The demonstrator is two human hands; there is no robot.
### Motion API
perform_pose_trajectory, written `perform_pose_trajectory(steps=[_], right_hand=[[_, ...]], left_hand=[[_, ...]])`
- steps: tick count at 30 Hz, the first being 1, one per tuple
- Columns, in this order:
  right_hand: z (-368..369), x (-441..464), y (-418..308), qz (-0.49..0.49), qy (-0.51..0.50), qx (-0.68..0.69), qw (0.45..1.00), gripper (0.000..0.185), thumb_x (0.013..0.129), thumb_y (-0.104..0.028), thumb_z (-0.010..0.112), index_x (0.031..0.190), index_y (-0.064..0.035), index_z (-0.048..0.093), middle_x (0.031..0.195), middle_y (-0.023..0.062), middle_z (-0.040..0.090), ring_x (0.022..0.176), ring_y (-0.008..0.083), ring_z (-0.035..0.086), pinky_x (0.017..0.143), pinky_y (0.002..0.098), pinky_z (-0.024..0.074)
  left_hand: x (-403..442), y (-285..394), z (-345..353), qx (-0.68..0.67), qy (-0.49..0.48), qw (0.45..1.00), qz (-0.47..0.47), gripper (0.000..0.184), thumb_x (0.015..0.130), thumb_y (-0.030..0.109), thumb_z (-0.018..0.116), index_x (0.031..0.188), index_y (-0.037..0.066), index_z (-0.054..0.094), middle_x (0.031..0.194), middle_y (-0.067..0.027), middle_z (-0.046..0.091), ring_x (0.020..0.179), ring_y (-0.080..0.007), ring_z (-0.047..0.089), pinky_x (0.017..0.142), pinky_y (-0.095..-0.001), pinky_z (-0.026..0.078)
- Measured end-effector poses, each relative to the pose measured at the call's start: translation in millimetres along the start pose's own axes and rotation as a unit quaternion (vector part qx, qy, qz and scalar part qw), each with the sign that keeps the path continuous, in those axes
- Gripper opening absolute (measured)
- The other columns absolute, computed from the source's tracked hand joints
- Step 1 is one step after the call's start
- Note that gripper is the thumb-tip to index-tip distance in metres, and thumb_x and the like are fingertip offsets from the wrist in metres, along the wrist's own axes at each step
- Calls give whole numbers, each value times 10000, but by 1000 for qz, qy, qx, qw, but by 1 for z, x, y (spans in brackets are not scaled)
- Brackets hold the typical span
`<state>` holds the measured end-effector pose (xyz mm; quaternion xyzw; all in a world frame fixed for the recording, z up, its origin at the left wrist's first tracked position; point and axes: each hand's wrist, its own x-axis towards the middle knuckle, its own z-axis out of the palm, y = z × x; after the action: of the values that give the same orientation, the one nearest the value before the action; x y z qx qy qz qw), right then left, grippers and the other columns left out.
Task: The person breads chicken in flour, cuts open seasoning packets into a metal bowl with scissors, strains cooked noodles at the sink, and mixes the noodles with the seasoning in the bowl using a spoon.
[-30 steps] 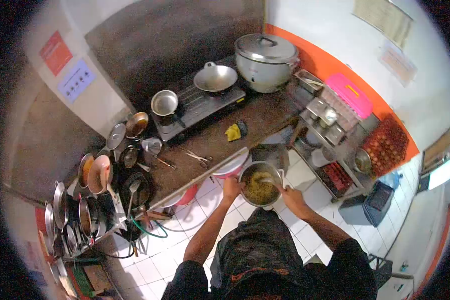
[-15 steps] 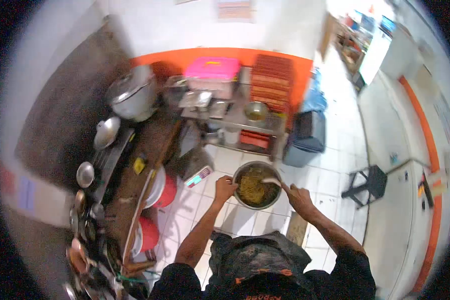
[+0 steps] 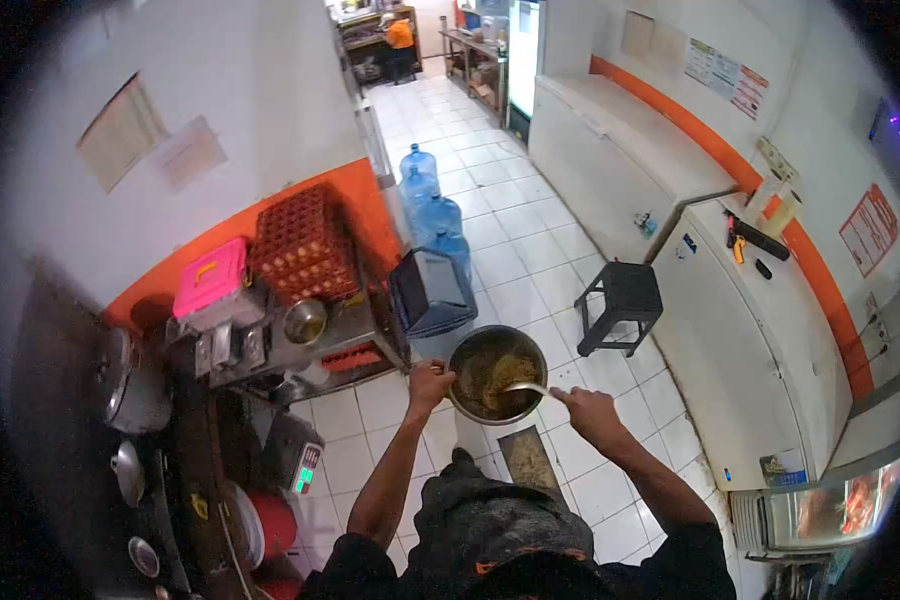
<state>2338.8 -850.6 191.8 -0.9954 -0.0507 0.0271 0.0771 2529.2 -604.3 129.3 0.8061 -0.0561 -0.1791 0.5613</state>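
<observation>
A round metal bowl (image 3: 538, 348) hangs in front of my body above the tiled floor. Inside it lies a yellowish-brown, stringy food mixture (image 3: 515, 367). My left hand (image 3: 431, 386) grips the bowl's left rim, fingers closed. In my right hand (image 3: 590, 413) is the handle of a large metal spoon (image 3: 527, 386), its head down in the mixture and partly covered by it.
A black bin (image 3: 431, 292) and blue water jugs (image 3: 438, 215) stand ahead. To the right are a black stool (image 3: 630, 295) and white chest freezers (image 3: 740, 330). Left are egg trays (image 3: 305, 240), a scale (image 3: 295, 455) and a red bucket (image 3: 275, 525). A person in orange (image 3: 399, 38) is far back.
My view has swung right, bringing the passage, jugs and freezers into fuller sight. Both hands keep hold of the bowl and spoon; the spoon's head has shifted within the mixture.
</observation>
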Motion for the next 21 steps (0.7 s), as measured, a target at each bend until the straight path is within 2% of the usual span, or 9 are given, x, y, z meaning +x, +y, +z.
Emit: perform_pose_trajectory(steps=[3,4,7,9,11,12,14,19,21], right_hand=[[3,20,22,94,103,34,990,411,836,-116,479,1245,-128,435,778,117,554,587,302,594,457,409,460],[13,27,27,102,83,18,991,427,824,-79,462,1246,-145,457,779,116,561,587,303,595,482,411,469],[4,44,61,87,80,31,993,457,805,-55,468,1249,-165,478,816,122,569,573,298,595,499,401,480],[-21,56,92,118,-41,-6,992,452,808,-88,486,1252,-168,478,822,125,568,563,286,595,485,398,475],[-7,97,109,166,-31,-25,985,452,806,-97,488,1251,-175,482,819,133,571,563,278,596,476,394,474],[6,115,114,143,20,-49,988,421,810,-96,484,1227,-148,490,765,112,557,567,261,600,458,386,469],[-4,150,156,112,85,-93,986,391,814,-95,480,1204,-121,497,712,91,542,570,243,605,440,378,464],[-42,184,201,137,-30,-22,990,432,797,-94,482,1229,-116,481,786,98,565,574,254,606,470,380,478],[-15,223,217,166,91,-6,982,431,801,-119,477,1221,-207,507,723,107,556,580,283,602,507,423,471]], left_hand=[[28,11,50,147,-13,982,120,300,628,116,654,859,-71,616,744,-149,660,667,-203,649,598,-308,526],[34,29,68,76,-38,996,40,310,620,135,667,856,-60,621,744,-143,663,675,-209,651,634,-309,525],[96,33,74,122,-27,987,103,322,614,148,668,861,-54,622,734,-144,662,690,-229,657,655,-316,520],[132,40,80,-4,-27,995,92,329,604,189,658,831,-48,623,732,-152,657,677,-247,652,647,-335,512],[154,56,97,86,-27,991,95,334,601,189,649,826,-55,619,745,-165,655,663,-248,648,633,-342,507],[163,68,110,166,-13,970,178,336,600,175,648,836,-62,620,766,-173,660,671,-249,651,636,-346,508],[207,78,119,173,-30,967,184,330,603,158,647,850,-59,621,765,-174,662,675,-242,654,633,-340,509],[274,117,123,43,-70,992,93,330,623,140,650,878,-66,613,750,-175,664,646,-201,651,589,-323,521],[309,113,146,48,-93,991,80,348,633,149,658,892,-77,606,760,-180,664,657,-201,655,584,-318,528]])
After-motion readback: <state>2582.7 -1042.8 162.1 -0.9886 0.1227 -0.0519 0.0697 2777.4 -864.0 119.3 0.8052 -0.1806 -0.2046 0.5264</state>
